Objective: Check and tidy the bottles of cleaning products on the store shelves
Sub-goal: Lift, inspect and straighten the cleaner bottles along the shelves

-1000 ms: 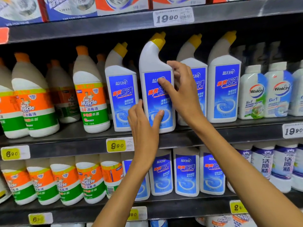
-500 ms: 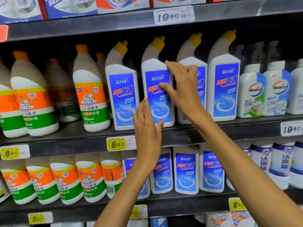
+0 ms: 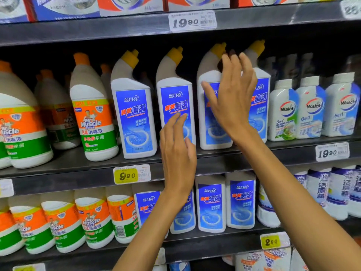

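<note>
Reaching up to the middle shelf (image 3: 78, 173), both hands are spread and hold nothing. The left grip (image 3: 178, 151) has its fingers straight and close together, the fingertips (image 3: 178, 117) lying against the blue label of the second blue-label bottle (image 3: 174, 102); whether they press or only touch cannot be told. Just left of that grip stands the first blue-label bottle (image 3: 133, 118), upright with its yellow angled cap. Further left of it stands an orange-and-green Mr Muscle bottle (image 3: 93, 122), upright, with more of the same kind behind and beside it. The right grip (image 3: 232, 94) is open with fingers fanned and slightly bent, held in front of the third blue-label bottle (image 3: 207, 106) and covering much of its label; contact with it cannot be told. Right behind that grip's little-finger side stands the fourth blue-label bottle (image 3: 260, 102). Further right of the right grip stand three white Walch bottles (image 3: 310, 108), side by side. Below the left grip, on the shelf edge, sits a yellow 9.90 price tag (image 3: 127, 176).
</note>
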Action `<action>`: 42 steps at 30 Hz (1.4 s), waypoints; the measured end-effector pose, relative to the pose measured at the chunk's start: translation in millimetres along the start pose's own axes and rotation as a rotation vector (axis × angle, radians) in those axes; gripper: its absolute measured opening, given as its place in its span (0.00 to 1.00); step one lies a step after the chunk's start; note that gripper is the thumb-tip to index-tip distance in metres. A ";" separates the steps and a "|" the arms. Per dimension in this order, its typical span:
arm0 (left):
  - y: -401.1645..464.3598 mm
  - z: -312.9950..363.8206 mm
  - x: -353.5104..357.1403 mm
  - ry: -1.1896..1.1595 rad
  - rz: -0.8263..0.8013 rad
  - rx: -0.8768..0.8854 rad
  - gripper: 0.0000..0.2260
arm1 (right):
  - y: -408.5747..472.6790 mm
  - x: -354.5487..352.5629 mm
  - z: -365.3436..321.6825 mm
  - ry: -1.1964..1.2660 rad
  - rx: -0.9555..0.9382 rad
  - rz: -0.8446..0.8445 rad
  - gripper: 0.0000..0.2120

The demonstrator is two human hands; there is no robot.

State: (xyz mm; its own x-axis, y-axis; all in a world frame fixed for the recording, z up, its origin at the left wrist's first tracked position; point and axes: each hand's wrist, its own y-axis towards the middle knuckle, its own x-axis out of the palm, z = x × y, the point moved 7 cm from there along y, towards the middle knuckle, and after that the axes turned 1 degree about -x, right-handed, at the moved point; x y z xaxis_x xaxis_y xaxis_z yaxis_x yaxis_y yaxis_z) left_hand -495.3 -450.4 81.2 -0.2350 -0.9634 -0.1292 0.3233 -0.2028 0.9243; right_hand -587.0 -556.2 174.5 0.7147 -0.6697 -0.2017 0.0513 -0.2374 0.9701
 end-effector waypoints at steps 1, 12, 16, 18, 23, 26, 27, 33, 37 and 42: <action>0.5 4.1 4.4 -0.056 -0.026 0.016 0.22 | 1.6 6.6 1.3 -0.047 -0.026 -0.064 0.31; -16.6 1.1 31.1 -0.274 -0.197 -0.087 0.28 | -19.2 -17.5 10.8 0.646 0.019 0.040 0.28; -23.6 -1.4 36.4 -0.367 -0.261 -0.158 0.31 | -34.2 -34.9 12.9 0.931 0.024 -0.026 0.32; -23.0 -0.6 36.2 -0.367 -0.281 -0.159 0.31 | -40.8 -42.8 9.0 0.986 0.006 -0.090 0.30; -24.1 10.9 22.8 -0.432 -0.339 -0.168 0.32 | -48.2 -73.3 12.9 1.194 0.196 -0.068 0.26; -37.0 18.9 7.8 -0.526 -0.379 -0.230 0.30 | -51.0 -89.0 11.8 1.388 0.272 -0.117 0.22; -43.3 20.9 3.6 -0.579 -0.396 -0.269 0.28 | -53.4 -92.2 11.1 1.411 0.275 -0.151 0.22; -98.8 22.0 -8.5 -0.829 -0.568 -0.530 0.20 | -89.8 -71.8 6.6 1.633 0.440 -0.509 0.20; -140.4 23.6 -6.3 -0.821 -0.674 -0.660 0.22 | -135.0 -45.1 -10.1 1.840 0.722 -0.906 0.38; -149.3 8.9 -13.2 -0.758 -0.516 -0.865 0.24 | -154.9 -33.8 -10.5 1.778 0.825 -0.788 0.19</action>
State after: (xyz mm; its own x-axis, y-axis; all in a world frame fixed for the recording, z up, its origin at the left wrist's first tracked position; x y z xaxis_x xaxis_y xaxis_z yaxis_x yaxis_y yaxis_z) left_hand -548.6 -405.8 -51.9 -0.8858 -0.4535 0.0980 0.4629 -0.8493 0.2538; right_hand -611.8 -489.4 32.5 0.4630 0.8110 0.3576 0.7118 -0.5806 0.3953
